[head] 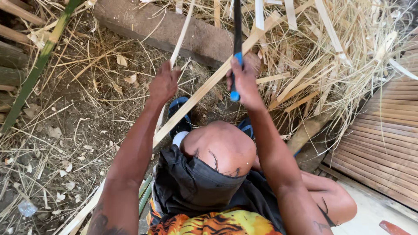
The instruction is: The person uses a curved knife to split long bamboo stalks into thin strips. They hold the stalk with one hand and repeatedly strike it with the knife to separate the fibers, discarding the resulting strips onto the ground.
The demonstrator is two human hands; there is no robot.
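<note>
My left hand (163, 83) grips a thin pale bamboo strip (181, 35) that rises toward the top of the view. My right hand (244, 82) is closed around the blue-and-black handle of a long knife (237, 30), whose dark blade points straight up. A wider split bamboo slat (209, 85) runs diagonally between the two hands, from lower left to upper right, passing over my bent knee (222, 146). Both hands are raised at the same height, about a hand's width apart. The blade seems to sit in the split between strip and slat, though the contact point is hidden.
A heap of pale bamboo shavings and strips (331, 56) fills the upper right. A flat stone block (174, 30) lies behind the hands. A green bamboo pole (37, 65) leans at the left. Stacked brown slats (387, 139) lie at the right. Dry scraps litter the dirt ground (65, 143).
</note>
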